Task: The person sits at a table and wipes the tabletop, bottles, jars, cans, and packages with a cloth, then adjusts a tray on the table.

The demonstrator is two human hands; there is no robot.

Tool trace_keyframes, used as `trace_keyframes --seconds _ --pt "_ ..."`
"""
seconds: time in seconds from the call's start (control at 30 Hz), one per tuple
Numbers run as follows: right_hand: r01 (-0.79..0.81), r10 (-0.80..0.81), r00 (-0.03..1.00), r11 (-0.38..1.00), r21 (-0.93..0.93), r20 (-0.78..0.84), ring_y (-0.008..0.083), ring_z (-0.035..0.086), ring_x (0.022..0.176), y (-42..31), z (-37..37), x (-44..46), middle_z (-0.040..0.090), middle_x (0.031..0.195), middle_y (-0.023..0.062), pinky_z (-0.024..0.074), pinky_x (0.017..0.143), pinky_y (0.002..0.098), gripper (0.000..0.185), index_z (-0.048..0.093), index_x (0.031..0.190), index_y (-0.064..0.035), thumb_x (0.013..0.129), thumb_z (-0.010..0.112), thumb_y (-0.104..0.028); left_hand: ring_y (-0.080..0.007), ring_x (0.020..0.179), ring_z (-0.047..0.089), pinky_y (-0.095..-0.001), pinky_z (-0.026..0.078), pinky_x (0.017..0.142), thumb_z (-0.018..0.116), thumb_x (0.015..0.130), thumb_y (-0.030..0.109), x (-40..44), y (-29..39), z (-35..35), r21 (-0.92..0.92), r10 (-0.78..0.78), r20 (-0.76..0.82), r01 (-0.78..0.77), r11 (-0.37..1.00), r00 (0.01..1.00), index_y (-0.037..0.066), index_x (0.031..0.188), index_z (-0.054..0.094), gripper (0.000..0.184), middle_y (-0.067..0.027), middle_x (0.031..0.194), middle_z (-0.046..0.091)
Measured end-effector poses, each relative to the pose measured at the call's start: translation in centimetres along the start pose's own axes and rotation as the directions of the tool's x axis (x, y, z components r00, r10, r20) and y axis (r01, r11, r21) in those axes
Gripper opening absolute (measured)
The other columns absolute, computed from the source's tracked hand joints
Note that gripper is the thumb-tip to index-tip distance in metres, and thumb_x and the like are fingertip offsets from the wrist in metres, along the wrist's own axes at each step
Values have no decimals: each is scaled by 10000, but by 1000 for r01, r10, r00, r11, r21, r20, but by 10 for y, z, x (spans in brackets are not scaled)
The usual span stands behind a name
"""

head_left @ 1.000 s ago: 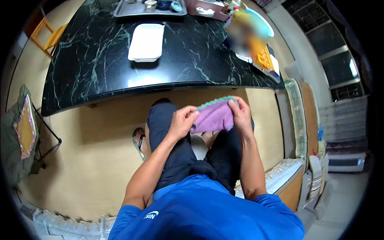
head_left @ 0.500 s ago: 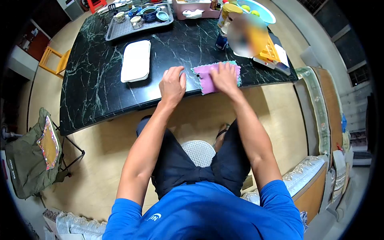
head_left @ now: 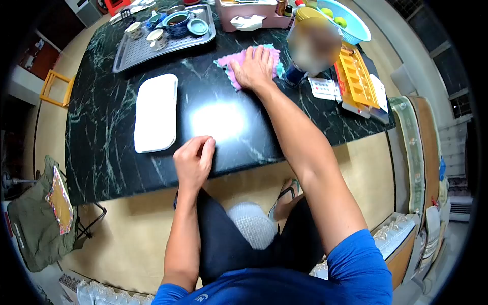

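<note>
Pressed flat on the black marble table (head_left: pixel 101 168), a pink-purple cloth (head_left: pixel 234 62) with a wavy green edge lies under my right hand (head_left: pixel 252 68). The fingers of that hand are stretched out over the cloth. My left hand (head_left: pixel 193 161) rests at the table's front edge with its fingers curled in and nothing visible in them. Just beyond my left hand, to its left, is a white lidded tray-like container (head_left: pixel 156 113).
At the back left stands a grey perforated tray (head_left: pixel 124 57) with cups and a teapot (head_left: pixel 175 25). A pink box (head_left: pixel 277 20), a blue basin (head_left: pixel 358 30) with green fruit, jars and a yellow rack (head_left: pixel 356 76) line the back and right.
The cloth went from being held in both hands over my lap to lying on the table, then farther back under my right hand. My left hand let go of it and curled.
</note>
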State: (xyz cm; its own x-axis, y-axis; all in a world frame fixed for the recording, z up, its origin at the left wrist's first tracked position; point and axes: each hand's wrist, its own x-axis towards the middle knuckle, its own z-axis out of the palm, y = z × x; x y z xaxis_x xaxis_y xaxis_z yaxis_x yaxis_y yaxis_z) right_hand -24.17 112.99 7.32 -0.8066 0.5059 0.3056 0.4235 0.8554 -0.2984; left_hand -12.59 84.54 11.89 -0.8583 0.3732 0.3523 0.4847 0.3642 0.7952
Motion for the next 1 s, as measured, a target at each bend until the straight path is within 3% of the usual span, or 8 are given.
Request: trace_keyframes --seconds 0.17,0.3,0.37,0.5,0.67,0.83,0.87,1.0 --pt "-26 44 986 994 -110 160 471 216 1485 4 6 68 334 1570 284 101 1215 569 802 409 1507 -12 952 423 -591 -151 609 616 -273 479 579 718 891 51 2 0 7 -38 -37 -36 35 999 999 -18 910 725 71 -110 761 692" --pt "220 -197 931 975 -42 309 453 286 1447 -5 -14 50 358 1543 274 164 1204 557 777 394 1513 -59 976 375 -620 -165 630 624 -281 492 603 688 913 37 2 1 7 -52 -26 -73 22 998 997 -29 910 718 72 -115 768 693" --pt "341 -335 936 939 -39 109 454 274 1463 -5 -2 19 377 1543 263 167 1209 555 760 388 1526 -87 974 407 -609 -171 637 631 -284 498 612 689 915 46 5 -2 11 -49 0 -85 -4 999 996 -27 905 717 79 -118 768 693" --pt "504 -511 852 859 88 113 458 304 1452 -19 -27 -61 374 1547 270 178 1209 549 717 454 1488 -75 968 458 -568 -158 772 678 -284 527 735 679 938 98 0 -1 4 6 -63 3 63 998 998 -49 933 720 152 -121 836 727" --pt "606 -636 764 765 216 107 441 334 1439 -9 -78 -169 413 1522 264 200 1209 540 668 502 1444 -55 951 514 -507 -113 665 602 -282 494 635 682 944 162 -4 -10 4 5 -2 -5 2 1000 1000 -40 942 720 205 -79 739 683" --pt "619 -622 780 752 -227 68 411 428 1391 80 -130 -204 523 1435 226 300 1178 502 525 545 1402 -54 969 567 -351 -85 599 578 -272 473 578 694 929 175 -7 -9 2 -42 -10 -47 8 999 999 -10 931 738 191 -66 652 646" --pt "448 -453 889 891 -68 -72 427 470 1342 94 -133 -205 567 1373 214 337 1146 547 441 633 1267 -10 960 556 -317 -135 594 612 -295 486 581 692 916 165 -7 -8 3 -49 -12 -55 9 999 998 -7 907 739 179 -105 668 661" --pt "46 -45 999 982 -185 9 445 317 1452 104 -105 -202 383 1540 277 193 1206 547 663 424 1483 -6 1000 445 -460 -214 563 644 -332 498 568 683 891 185 -7 -11 8 5 97 -104 -97 995 990 -4 839 732 202 -159 665 664"
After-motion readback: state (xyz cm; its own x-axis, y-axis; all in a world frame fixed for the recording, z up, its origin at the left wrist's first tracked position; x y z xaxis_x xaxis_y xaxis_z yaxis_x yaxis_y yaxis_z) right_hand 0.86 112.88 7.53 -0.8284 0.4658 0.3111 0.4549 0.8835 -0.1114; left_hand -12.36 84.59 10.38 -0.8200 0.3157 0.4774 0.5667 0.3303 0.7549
